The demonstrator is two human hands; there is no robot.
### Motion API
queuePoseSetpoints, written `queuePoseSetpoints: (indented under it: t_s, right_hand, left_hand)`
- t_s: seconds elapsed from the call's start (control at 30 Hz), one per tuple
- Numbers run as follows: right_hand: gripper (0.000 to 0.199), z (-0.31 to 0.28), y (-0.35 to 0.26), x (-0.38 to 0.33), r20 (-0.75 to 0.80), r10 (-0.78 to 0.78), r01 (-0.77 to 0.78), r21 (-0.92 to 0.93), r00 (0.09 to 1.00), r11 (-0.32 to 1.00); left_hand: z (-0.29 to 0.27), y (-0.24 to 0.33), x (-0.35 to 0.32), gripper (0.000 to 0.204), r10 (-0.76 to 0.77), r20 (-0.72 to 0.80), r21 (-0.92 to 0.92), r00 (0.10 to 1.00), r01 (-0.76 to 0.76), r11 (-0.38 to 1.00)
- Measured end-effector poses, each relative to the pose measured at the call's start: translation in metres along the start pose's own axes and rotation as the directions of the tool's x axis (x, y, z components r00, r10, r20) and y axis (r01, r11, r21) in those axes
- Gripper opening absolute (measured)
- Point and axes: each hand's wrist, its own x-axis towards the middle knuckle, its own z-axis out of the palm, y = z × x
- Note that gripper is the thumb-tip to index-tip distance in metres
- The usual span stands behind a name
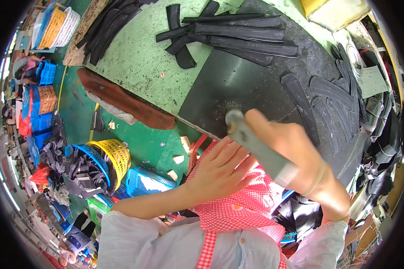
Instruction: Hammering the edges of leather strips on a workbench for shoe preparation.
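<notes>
My right hand (285,143) is wrapped round a long grey tool (261,150) with a rounded far end. Motion blurs the tool's near end, and I cannot make out its exact kind. It slants above the front of a dark, smooth work plate (224,85) with a worn, speckled patch. My left hand (215,175) lies with its fingers stretched out at the plate's front edge, close beneath the tool; its fingertips are partly hidden. Curved black strips (300,101) lie on the plate to the right of my hands. Beyond it is a crossed pile of black strips (238,33).
More black strips (110,31) lie at the far left of the green tabletop (139,58). A reddish-brown board (125,98) runs along its left edge. Yellow (119,154) and blue baskets (150,181) stand on the floor at left. A yellow container (336,13) is at the far right.
</notes>
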Motion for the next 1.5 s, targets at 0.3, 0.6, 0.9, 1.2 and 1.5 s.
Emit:
queuePoseSetpoints:
  t_s: [0.3,0.6,0.9,1.2,1.5]
  right_hand:
    - [0.007,-0.017,0.044,-0.062,-0.373,0.047,0.021,0.175,0.927,0.984]
    - [0.010,-0.005,0.039,-0.137,-0.189,0.351,-0.303,0.242,0.917,0.922]
    - [0.033,0.021,0.042,-0.138,-0.110,0.302,-0.270,0.238,0.947,0.933]
    - [0.023,-0.001,0.039,-0.150,-0.311,0.430,-0.367,0.243,0.847,0.898]
    - [0.022,-0.002,0.040,-0.146,-0.356,0.349,-0.328,0.120,0.867,0.937]
  left_hand:
    - [-0.006,-0.022,0.071,0.031,-0.109,0.145,-0.527,0.983,0.170,0.833]
    - [-0.012,-0.030,0.106,0.041,0.107,0.130,-0.089,0.986,-0.096,0.991]
    - [-0.002,-0.037,0.127,0.037,0.301,0.183,-0.268,0.936,-0.247,0.931]
    - [-0.001,-0.033,0.139,0.029,0.273,0.125,-0.187,0.954,-0.247,0.951]
    - [-0.005,-0.034,0.132,0.035,0.305,0.183,-0.225,0.935,-0.262,0.938]
